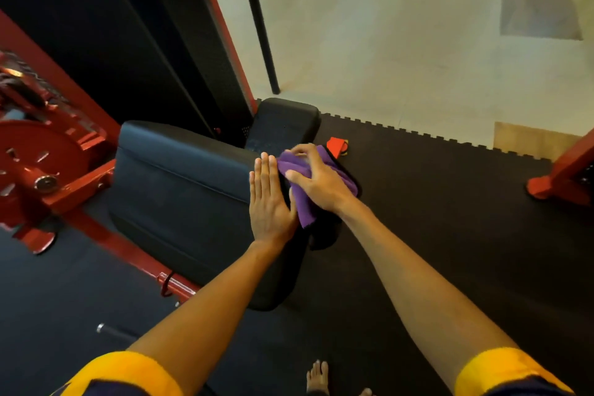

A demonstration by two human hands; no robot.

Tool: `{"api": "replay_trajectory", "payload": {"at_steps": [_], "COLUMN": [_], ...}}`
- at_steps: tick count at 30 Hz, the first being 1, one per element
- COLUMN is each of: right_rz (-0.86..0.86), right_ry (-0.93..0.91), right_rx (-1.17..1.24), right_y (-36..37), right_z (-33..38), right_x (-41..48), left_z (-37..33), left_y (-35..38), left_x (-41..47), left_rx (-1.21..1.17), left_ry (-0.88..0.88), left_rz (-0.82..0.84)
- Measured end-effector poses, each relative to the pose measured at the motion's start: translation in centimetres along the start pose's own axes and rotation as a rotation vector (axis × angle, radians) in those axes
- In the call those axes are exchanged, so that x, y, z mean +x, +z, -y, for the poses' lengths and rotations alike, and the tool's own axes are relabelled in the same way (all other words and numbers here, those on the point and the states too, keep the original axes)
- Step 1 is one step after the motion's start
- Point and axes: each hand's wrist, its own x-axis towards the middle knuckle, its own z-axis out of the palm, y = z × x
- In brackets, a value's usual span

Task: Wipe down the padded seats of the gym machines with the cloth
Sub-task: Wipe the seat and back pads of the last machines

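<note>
Where the red machine frame (80, 190) runs out of view left of the left hand, its detail blurs; the black padded seat (180, 190) lies under both hands; the left hand (270, 202) rests flat on it, fingers straight, holding nothing; the right hand (318, 180), just beside, curls its fingers over the purple cloth (305, 209) bunched on the seat's right edge; beyond its fingertips a small red object (337, 146) is half hidden.
</note>
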Motion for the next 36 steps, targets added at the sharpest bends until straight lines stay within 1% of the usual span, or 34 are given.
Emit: {"api": "replay_trajectory", "payload": {"at_steps": [2, 4, 6, 8, 11, 15, 16, 17, 20, 22, 24, 26, 28, 29, 30, 33, 36], "right_rz": [0.005, 0.052, 0.125, 0.241, 0.349, 0.504, 0.523, 0.528, 0.528, 0.559, 0.586, 0.643, 0.681, 0.69, 0.702, 0.74, 0.781], "right_ry": [0.067, 0.184, 0.25, 0.286, 0.189, 0.011, -0.008, -0.003, 0.111, 0.108, 0.02, -0.09, -0.235, -0.306, -0.323, -0.202, -0.154], "right_rx": [-0.01, 0.057, 0.081, 0.064, -0.003, -0.153, -0.162, -0.149, -0.18, -0.169, -0.168, -0.259, -0.361, -0.373, -0.337, -0.157, -0.2], "right_y": [-0.7, -1.6, -2.3, -2.7, -2.0, -2.7, -3.0, -3.2, -2.5, -1.1, 0.2, 0.3, -1.4, -2.3, -3.1, -3.2, -0.4], "right_z": [-1.3, -1.7, -0.7, 1.2, 3.0, 1.7, 1.2, 0.7, 1.4, 2.6, 3.1, 2.8, 1.6, 0.5, -0.4, -1.5, -0.6], "right_x": [0.4, 2.2, 3.8, 5.1, 6.2, 4.5, 4.5, 4.9, 8.3, 10.2, 10.7, 9.7, 7.9, 7.3, 7.2, 9.6, 13.7], "left_z": [-0.3, -0.4, -0.3, -0.6, -0.7, -0.8, -0.9, -0.9, -1.0, -1.0, -1.0, -0.9, -0.9, -1.1, -1.1, -1.4, -1.9], "left_y": [-0.1, -0.3, -0.4, -0.3, -0.2, 0.0, 0.0, -0.1, -0.1, -0.1, -0.1, 0.0, 0.2, 0.3, 0.2, 0.0, 0.1], "left_x": [0.0, 0.1, 0.1, 0.0, -0.2, -0.2, -0.3, -0.3, -0.2, -0.4, -0.6, -0.6, -0.7, -0.7, -0.7, -0.6, -0.2], "left_rx": [-0.011, -0.019, -0.024, -0.043, -0.096, -0.141, -0.147, -0.152, -0.146, -0.141, -0.158, -0.172, -0.176, -0.167, -0.158, -0.131, -0.135], "left_ry": [-0.038, -0.064, -0.08, -0.117, -0.222, -0.335, -0.356, -0.363, -0.386, -0.416, -0.433, -0.449, -0.473, -0.496, -0.521, -0.582, -0.621], "left_rz": [0.014, 0.022, 0.024, 0.001, -0.049, -0.088, -0.087, -0.084, -0.079, -0.087, -0.098, -0.114, -0.123, -0.124, -0.121, -0.102, -0.108]}}
